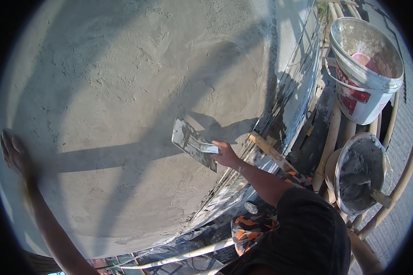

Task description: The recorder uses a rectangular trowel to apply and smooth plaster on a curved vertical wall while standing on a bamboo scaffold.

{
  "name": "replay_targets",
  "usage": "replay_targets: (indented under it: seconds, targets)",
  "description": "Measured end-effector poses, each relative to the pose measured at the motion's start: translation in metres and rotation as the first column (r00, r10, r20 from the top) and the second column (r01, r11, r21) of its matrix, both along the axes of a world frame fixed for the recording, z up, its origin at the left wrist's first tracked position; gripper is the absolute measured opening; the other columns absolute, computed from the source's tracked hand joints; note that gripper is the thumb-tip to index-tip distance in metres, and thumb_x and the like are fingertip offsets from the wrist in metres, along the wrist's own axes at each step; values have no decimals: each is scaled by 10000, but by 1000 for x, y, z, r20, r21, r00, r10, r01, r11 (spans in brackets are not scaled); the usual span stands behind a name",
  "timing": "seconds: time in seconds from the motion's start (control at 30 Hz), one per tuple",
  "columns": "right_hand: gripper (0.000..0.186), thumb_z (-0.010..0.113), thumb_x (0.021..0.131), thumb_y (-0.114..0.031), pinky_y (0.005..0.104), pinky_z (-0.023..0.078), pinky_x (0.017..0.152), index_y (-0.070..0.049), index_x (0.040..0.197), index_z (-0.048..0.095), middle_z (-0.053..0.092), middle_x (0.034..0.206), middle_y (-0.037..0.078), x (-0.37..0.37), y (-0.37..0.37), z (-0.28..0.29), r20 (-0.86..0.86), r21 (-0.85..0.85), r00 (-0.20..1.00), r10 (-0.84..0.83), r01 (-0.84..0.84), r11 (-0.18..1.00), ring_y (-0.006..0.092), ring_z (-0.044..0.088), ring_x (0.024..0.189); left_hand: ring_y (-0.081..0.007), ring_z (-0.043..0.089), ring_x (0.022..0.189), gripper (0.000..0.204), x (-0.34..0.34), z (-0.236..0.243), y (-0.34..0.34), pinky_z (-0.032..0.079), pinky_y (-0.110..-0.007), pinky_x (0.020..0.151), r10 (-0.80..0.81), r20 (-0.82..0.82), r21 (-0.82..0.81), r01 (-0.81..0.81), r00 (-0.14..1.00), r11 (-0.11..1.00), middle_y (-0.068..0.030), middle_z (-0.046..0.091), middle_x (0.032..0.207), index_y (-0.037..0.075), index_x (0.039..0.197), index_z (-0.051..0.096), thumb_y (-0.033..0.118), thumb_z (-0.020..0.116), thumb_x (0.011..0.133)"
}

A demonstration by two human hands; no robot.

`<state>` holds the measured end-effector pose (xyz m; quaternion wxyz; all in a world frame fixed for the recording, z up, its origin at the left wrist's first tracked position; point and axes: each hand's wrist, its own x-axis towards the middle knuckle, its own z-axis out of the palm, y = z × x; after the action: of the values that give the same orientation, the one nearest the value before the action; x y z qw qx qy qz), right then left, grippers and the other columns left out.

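Observation:
A wide wall of grey plaster (137, 114) fills the middle and left, rough and pitted in places. My right hand (226, 155) grips a plastering trowel (188, 140) by its pale handle. The trowel's rectangular metal blade is smeared with mortar and held tilted at the wall, its shadow falling just above it. Whether the blade's edge touches the plaster I cannot tell. At the far left my left hand (16, 156) lies against the wall, fingers stretched out, holding nothing. Shadows of both arms cross the plaster.
On the right, a white bucket (369, 98) with a red label contains something pink. Nearer stands a round basin (336, 176) of wet grey mortar, a wooden handle (381, 198) at its rim. Bamboo poles (329, 146) run beneath them. A wooden strip (270, 151) projects near my right forearm.

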<state>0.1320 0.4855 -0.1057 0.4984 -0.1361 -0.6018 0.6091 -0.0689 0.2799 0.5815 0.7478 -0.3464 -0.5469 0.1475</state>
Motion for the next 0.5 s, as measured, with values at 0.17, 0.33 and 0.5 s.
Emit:
replay_targets:
  seconds: [0.17,0.33,0.5]
  targets:
    - [242,626,756,-22,333,400,436,-133,861,439,422,651,-5,-6,69,8,-631,-770,753,-187,-580,265,116,426,484,-313,428,1312,487,9,-1,9,335,-426,1074,-25,-43,-45,23,999,999,-115,455,1433,110,1413,436,368,392,1002]
    - [174,625,762,-26,347,427,437,-88,825,475,464,610,18,-4,51,156,-431,-611,885,177,-430,664,124,471,475,-315,436,1304,479,11,-9,11,340,-427,1067,-35,-19,-27,34,999,999,-114,454,1434,114,1414,434,356,398,1001]
    - [235,682,720,-119,410,494,649,-12,890,560,642,760,190,-27,-40,200,15,321,903,430,-412,853,311,663,718,-309,413,1322,494,18,-1,3,312,-425,1082,-31,-33,-8,31,999,999,-116,433,1449,137,1427,420,383,391,999]
